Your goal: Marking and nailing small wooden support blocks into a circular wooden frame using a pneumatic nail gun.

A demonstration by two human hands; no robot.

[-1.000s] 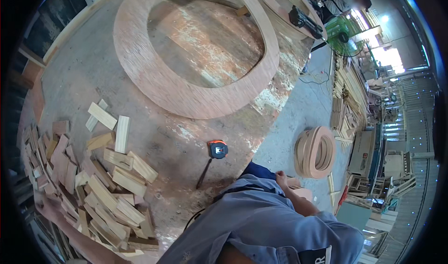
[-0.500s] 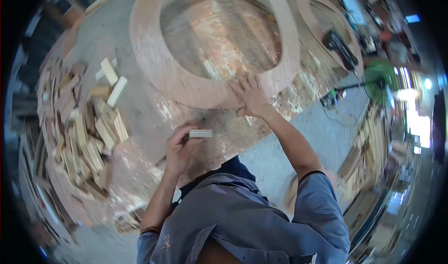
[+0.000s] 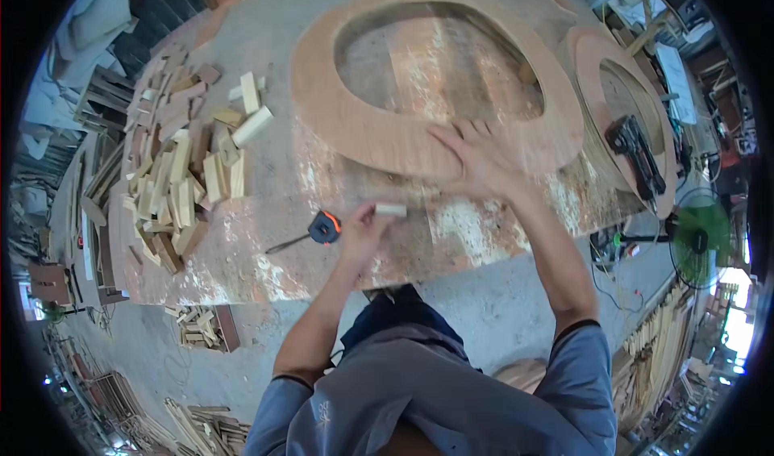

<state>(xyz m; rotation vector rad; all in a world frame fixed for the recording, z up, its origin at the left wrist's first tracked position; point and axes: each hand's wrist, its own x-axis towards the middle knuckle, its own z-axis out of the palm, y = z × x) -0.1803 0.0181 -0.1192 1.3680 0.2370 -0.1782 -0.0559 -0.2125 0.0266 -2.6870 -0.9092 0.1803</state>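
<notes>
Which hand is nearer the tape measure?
Left: the left hand is just right of the tape measure, holding a wood block; the right hand is farther off, on the wooden ring.

worn table [image 3: 278, 170] under ring [image 3: 387, 137], blocks [image 3: 179, 170]

"What did the left hand [image 3: 363, 235] hold?"
"A small wooden block [image 3: 393, 210], near the tape measure [image 3: 325, 227]."
"And the right hand [image 3: 485, 159]?"
"It rested, palm down, on the near side of the wooden ring [image 3: 355, 127]."
</notes>
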